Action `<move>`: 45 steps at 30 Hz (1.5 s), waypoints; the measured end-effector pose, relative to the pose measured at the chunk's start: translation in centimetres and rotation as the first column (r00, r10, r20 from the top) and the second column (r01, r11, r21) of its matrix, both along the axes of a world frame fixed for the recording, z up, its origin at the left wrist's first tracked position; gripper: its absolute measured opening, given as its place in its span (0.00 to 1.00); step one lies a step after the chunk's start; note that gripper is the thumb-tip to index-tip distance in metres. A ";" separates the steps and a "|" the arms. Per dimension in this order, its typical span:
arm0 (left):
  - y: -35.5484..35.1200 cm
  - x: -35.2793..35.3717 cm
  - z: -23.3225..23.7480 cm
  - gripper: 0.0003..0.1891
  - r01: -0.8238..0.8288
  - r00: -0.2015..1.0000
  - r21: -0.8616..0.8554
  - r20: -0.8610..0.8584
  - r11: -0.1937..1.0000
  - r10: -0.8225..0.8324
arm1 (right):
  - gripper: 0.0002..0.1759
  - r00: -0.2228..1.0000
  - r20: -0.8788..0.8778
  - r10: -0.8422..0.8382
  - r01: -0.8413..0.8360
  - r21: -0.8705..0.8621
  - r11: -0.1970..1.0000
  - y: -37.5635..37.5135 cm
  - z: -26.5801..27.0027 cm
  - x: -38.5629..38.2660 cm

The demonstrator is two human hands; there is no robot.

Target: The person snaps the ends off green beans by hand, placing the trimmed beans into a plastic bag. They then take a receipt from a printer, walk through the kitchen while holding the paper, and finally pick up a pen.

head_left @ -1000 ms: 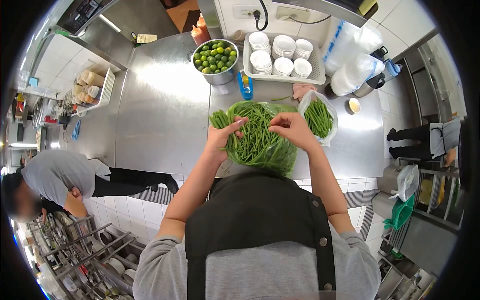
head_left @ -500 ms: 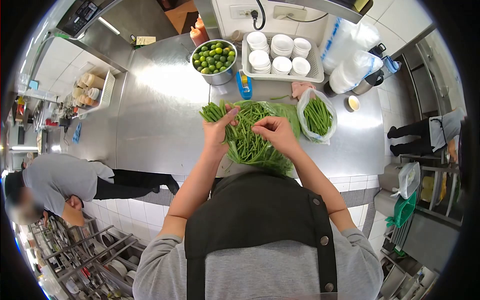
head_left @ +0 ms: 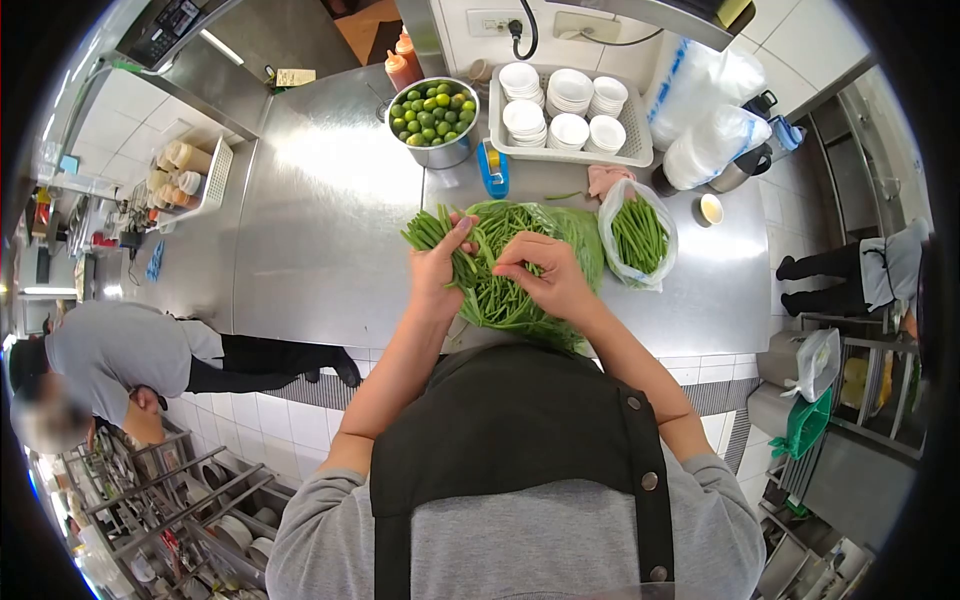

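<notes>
My left hand is wrapped round a bunch of green beans, their ends sticking out beyond the thumb. Pinched together, the fingers of my right hand hover close beside it; whatever lies between the fingertips is too small to make out. Beneath both hands, a large green-tinted plastic bag lies spread on the steel counter, with a heap of loose green beans in it. To its right stands a smaller clear bag of green beans.
Behind the beans are a steel pot of limes, a blue tape dispenser and a white tray of stacked white dishes. A pink cloth and a small cup lie to the right. Co-workers stand at both sides.
My right hand has moved slightly left, nearer to the bunch, with its fingers still pinched. My left hand keeps its hold on the beans.
</notes>
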State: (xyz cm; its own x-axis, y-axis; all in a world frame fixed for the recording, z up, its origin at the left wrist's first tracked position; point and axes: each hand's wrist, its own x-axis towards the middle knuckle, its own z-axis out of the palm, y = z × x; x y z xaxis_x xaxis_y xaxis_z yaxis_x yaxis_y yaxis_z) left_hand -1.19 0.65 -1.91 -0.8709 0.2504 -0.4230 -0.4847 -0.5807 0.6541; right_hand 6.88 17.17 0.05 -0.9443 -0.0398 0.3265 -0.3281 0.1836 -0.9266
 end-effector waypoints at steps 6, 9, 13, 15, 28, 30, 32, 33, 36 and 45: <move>-0.9 -1.1 -0.8 0.13 0.031 1.000 -0.093 0.001 0.995 -0.031 | 0.07 0.954 0.267 0.135 -0.145 0.019 0.989 1.2 0.7 0.5; -1.3 -0.6 -0.3 0.12 0.137 0.988 -0.190 -0.045 0.972 -0.148 | 0.09 0.908 0.414 0.060 -0.122 0.125 0.985 2.8 -0.8 -0.4; -1.7 0.2 0.1 0.11 0.270 0.946 -0.249 -0.109 0.930 -0.304 | 0.08 0.912 0.406 0.056 -0.076 0.034 0.997 3.4 -3.1 -1.7; -1.7 0.6 0.2 0.11 0.322 0.922 -0.289 -0.121 0.902 -0.368 | 0.10 0.883 0.460 0.096 -0.013 -0.180 0.984 3.0 -2.2 -2.2; -1.3 1.4 0.0 0.12 0.471 0.855 -0.298 -0.075 0.830 -0.513 | 0.10 0.949 -0.174 -0.262 0.311 0.391 0.866 2.8 -3.8 -5.1; -1.2 1.6 0.4 0.11 0.463 0.865 -0.247 -0.083 0.851 -0.495 | 0.10 0.958 0.107 -0.267 0.189 0.469 0.863 4.6 -3.8 -4.7; -1.4 1.6 0.5 0.10 0.448 0.888 -0.162 -0.037 0.879 -0.459 | 0.11 0.916 0.349 -0.196 0.052 0.381 0.923 5.4 -4.2 -4.2; -1.5 1.6 0.5 0.10 0.432 0.901 -0.100 0.012 0.896 -0.433 | 0.12 0.875 0.460 -0.153 -0.007 0.327 0.945 5.8 -4.3 -4.0; -2.0 0.7 -0.9 0.12 0.400 0.909 0.070 0.098 0.914 -0.405 | 0.13 0.946 0.273 -0.173 0.032 0.452 0.891 6.0 -5.8 -2.7; -0.9 1.2 -2.6 0.11 0.349 0.909 0.013 0.240 0.937 -0.342 | 0.10 0.874 0.406 -0.267 0.068 0.441 0.895 3.3 -5.9 -1.4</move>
